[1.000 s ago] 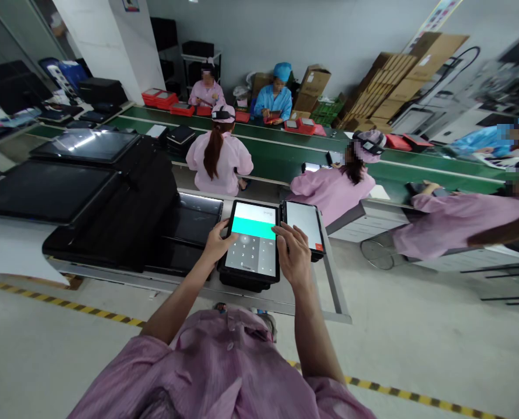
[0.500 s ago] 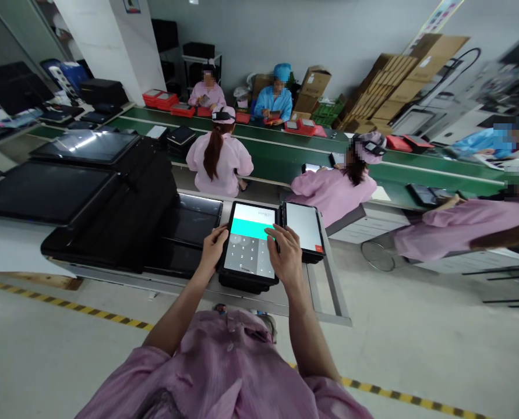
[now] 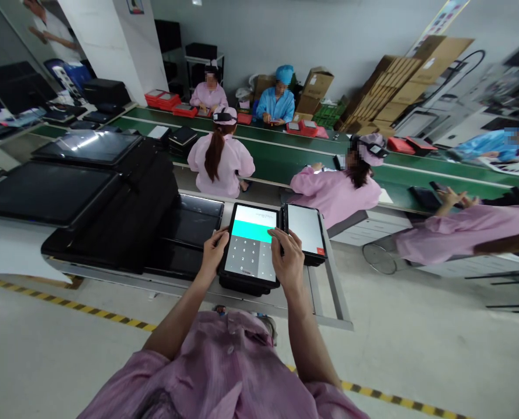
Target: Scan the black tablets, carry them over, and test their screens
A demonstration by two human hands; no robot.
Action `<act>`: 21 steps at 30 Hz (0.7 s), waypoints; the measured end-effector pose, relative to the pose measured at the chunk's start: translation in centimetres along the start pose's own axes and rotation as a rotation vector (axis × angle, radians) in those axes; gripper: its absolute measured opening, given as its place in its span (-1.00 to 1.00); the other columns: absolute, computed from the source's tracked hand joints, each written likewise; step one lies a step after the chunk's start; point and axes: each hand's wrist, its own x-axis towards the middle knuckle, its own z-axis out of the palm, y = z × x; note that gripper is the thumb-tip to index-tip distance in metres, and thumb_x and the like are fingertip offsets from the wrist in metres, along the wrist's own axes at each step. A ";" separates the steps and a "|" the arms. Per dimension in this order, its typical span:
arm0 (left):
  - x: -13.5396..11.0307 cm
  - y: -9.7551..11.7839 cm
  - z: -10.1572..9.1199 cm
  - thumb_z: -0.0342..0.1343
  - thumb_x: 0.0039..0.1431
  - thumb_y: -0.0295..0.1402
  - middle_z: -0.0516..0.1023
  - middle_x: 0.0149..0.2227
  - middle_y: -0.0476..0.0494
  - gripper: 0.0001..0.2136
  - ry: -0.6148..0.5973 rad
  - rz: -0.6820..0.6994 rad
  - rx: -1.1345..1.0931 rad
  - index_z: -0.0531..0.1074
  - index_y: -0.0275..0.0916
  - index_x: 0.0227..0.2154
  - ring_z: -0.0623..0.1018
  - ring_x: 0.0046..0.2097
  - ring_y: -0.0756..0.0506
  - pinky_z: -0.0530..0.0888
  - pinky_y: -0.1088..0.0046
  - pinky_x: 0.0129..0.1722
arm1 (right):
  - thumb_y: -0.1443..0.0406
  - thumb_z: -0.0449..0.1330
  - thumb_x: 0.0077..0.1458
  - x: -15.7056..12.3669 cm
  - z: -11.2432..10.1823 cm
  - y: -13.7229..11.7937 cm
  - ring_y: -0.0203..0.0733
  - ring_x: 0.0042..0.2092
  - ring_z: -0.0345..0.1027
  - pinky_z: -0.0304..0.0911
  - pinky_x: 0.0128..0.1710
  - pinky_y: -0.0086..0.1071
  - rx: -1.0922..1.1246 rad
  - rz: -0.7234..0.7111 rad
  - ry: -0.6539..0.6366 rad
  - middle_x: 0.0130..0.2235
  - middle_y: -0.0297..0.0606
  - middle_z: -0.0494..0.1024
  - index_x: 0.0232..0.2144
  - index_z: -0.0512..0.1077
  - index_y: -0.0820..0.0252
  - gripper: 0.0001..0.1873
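Note:
A black-framed tablet (image 3: 247,254) with a lit calculator screen lies on a stack of black tablets (image 3: 247,286). Its screen has a white band, a turquoise band and a grey number pad. At the left edge of that tablet, my left hand (image 3: 214,251) is closed, thumb on the frame. My right hand (image 3: 289,256) hovers at the right side of the screen, fingers bent and apart. Its index fingertip is at the turquoise band; whether it touches the glass I cannot tell. Just right stands a second tablet (image 3: 303,227) with a blank pale screen and a small red corner mark.
Black tray-like cases (image 3: 189,221) and large dark panels (image 3: 49,192) fill the bench to the left. Beyond is a green conveyor (image 3: 276,157) with several co-workers and red trays (image 3: 163,100). Cardboard boxes (image 3: 385,87) lean at the back. A metal bench frame (image 3: 338,291) juts out right.
My right fingers have shifted slightly right on the screen, and the text in its white band looks different. A person has appeared at the far left. The right-hand co-worker's hands have lifted.

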 end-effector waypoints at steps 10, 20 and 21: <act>-0.4 0.6 0.0 0.45 0.16 0.10 0.74 0.19 -0.29 -0.55 0.008 -0.046 -0.016 0.80 -0.19 -0.15 0.65 0.26 -0.37 0.54 0.08 0.31 | 0.17 0.13 0.55 3.3 1.8 0.2 0.07 0.27 0.60 0.37 0.42 0.16 0.080 -0.017 -0.042 0.09 -0.15 0.78 0.12 0.62 0.01 -0.70; -0.6 0.4 0.2 0.48 0.08 0.18 0.75 0.18 -0.26 -0.48 0.023 -0.091 -0.048 0.80 -0.19 -0.15 0.65 0.26 -0.38 0.55 0.12 0.29 | 0.17 0.10 0.57 3.4 1.9 0.2 0.06 0.36 0.52 0.31 0.46 0.15 0.042 -0.013 -0.053 0.11 -0.13 0.77 0.12 0.62 0.04 -0.68; -0.6 0.5 0.2 0.48 0.07 0.18 0.75 0.18 -0.26 -0.47 0.023 -0.094 -0.053 0.80 -0.19 -0.15 0.65 0.25 -0.38 0.55 0.13 0.27 | 0.17 0.09 0.58 3.3 1.9 0.2 0.06 0.36 0.52 0.30 0.46 0.15 0.040 -0.003 -0.042 0.11 -0.14 0.77 0.12 0.63 0.05 -0.67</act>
